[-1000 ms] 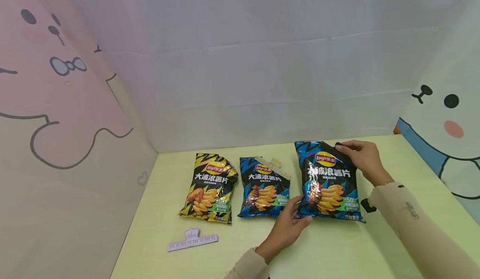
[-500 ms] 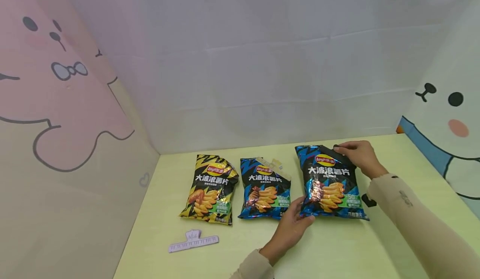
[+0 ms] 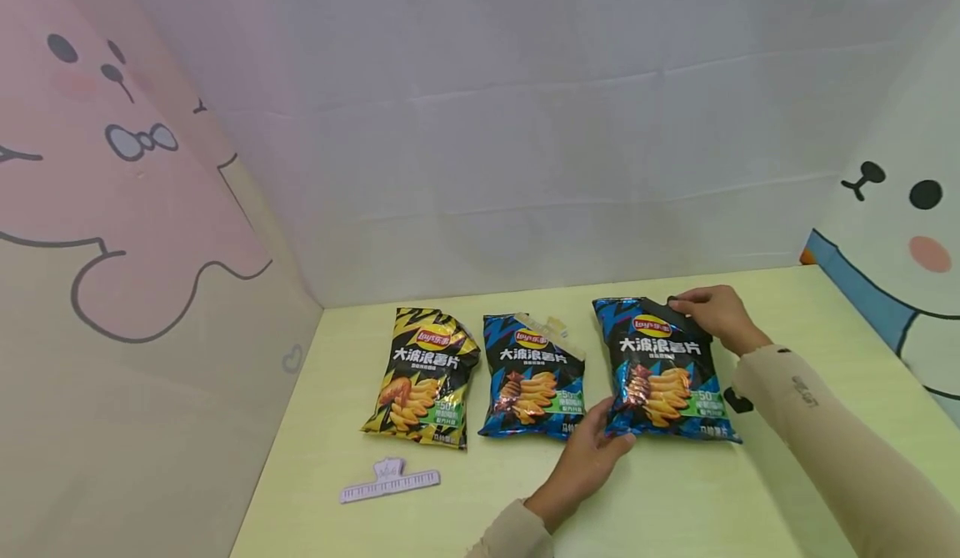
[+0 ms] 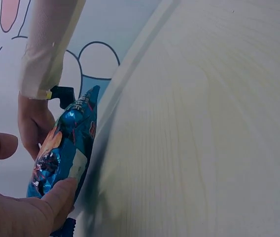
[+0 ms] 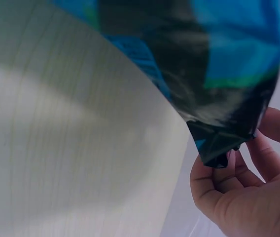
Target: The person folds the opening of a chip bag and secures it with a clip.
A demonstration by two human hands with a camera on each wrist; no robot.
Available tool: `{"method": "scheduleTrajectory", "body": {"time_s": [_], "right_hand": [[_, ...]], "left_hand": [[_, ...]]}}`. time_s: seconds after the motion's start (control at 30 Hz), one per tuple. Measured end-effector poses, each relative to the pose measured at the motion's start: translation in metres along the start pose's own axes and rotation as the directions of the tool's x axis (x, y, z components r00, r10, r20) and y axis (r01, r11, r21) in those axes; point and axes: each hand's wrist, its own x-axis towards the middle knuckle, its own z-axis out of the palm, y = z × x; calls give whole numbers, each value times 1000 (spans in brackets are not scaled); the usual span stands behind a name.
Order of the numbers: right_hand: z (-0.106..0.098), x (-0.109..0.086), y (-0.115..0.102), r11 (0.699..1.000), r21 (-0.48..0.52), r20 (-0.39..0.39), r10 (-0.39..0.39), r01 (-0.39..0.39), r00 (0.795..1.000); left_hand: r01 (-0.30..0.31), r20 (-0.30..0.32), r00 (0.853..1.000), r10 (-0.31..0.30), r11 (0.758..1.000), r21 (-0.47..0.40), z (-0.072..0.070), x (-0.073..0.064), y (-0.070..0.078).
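Observation:
In the head view, a blue and black Lay's chip bag (image 3: 663, 374) is on the right, its top right part torn or folded down. My right hand (image 3: 712, 314) pinches its top right corner, and the right wrist view shows thumb and fingers on the dark, crumpled corner of the bag (image 5: 214, 148). My left hand (image 3: 581, 462) is at the bag's lower left edge. The left wrist view has one finger lying along the bag (image 4: 63, 158) and another held apart from it. A shadow lies on the table below the bag.
Left of the held bag lie a second blue chip bag (image 3: 532, 379), with a tan strip across its top, and a yellow one (image 3: 426, 379). A lilac clip with piano keys (image 3: 390, 481) lies in front. Printed curtains (image 3: 525, 166) border the pale yellow table (image 3: 675, 500).
The held bag's top edge has come down slightly, with the right hand still at its corner. My left hand has stayed by the lower left edge. The head view has shifted a little.

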Motion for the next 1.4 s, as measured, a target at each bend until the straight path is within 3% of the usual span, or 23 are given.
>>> {"method": "scheduleTrajectory", "body": {"time_s": [0.47,0.63,0.73,0.87,1.13,1.4], "right_hand": [[0,2,0,996,-64,64,-54,58,996],[-1,-5,-5,995,-78,80,-52,58,995],[-1,-10,-8,997,-69,75,-32,37,997],[1,-19,-10,994,-93,83,-54,62,995],[13,-34,-21,981,-111,85,-151,160,985],[26,-46,-38,960,-102,103,-251,261,963]], "left_hand": [[18,-3,1000,-18,998,57,-1,-6,1],[1,40,999,-3,999,39,-10,-12,8],[2,65,998,-6,998,57,-19,-16,13],[-14,52,999,8,995,97,-34,-20,17],[-122,-22,992,125,986,111,-72,-16,28],[-157,-89,982,168,980,123,-109,-15,36]]}}
